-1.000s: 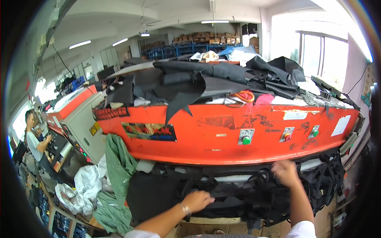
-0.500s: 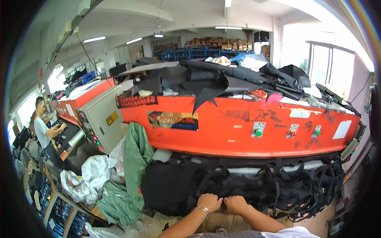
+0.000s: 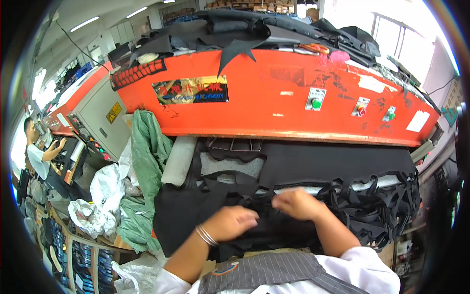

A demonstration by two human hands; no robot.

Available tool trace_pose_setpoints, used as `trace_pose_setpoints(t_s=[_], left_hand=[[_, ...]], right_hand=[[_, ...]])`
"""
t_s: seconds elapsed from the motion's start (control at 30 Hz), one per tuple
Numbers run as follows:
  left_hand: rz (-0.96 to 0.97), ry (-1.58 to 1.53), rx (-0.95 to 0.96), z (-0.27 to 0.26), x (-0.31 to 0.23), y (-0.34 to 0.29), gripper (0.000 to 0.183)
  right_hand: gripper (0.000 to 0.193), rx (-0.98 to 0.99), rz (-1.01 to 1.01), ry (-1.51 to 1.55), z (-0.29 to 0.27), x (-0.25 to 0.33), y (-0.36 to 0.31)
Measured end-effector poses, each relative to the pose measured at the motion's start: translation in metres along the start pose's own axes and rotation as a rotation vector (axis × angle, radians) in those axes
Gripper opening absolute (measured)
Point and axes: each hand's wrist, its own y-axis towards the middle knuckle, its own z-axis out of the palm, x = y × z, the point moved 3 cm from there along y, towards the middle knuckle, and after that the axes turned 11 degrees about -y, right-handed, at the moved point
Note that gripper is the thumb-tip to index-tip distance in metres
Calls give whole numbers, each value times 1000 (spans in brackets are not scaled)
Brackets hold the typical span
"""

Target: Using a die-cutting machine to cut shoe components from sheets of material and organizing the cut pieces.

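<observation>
Black sheet material point(image 3: 196, 208) with cut-out gaps lies bunched over the front of the machine bed. Above it my left hand point(image 3: 232, 223), with silver bangles at the wrist, is open, its fingers stretched to the right. My right hand point(image 3: 298, 203) is over the same material, a little farther forward; its bent fingers are blurred and partly hidden, so I cannot tell whether they grip it. Behind the hands a smooth black sheet point(image 3: 333, 161) runs under the red beam point(image 3: 254, 117). To the right, cut strips point(image 3: 377, 210) hang in a tangled black web.
Green and red buttons point(image 3: 361, 110) sit on the beam, with dark scraps point(image 3: 303, 36) piled on top. A green sack point(image 3: 147, 147), white plastic bags point(image 3: 105, 191) and a grey cabinet point(image 3: 95, 120) stand left. A co-worker point(image 3: 41, 154) is at the far left.
My hands have moved apart from knuckle to knuckle and forward over the black material. The left fingers have opened. The view has tilted down, showing more of the bed.
</observation>
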Motion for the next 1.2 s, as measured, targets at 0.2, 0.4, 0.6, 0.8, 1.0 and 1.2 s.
trace_pose_setpoints(t_s=[0.2,0.4,0.6,0.8,1.0,1.2], left_hand=[[157,354,-638,-114,95,44,14],[87,630,-432,-136,168,61,21],[146,465,-493,-122,179,55,19],[240,431,-578,-117,174,54,14],[257,276,-658,-128,176,56,15],[260,407,-561,-125,175,57,15]], right_hand=[[15,-426,29,-203,48,-60,106],[15,-289,70,-511,89,-72,123],[14,-446,-19,-365,98,-68,110],[11,-521,-77,-213,97,-68,111],[12,-599,-34,-127,75,-57,126],[36,-549,-315,-401,29,0,158]])
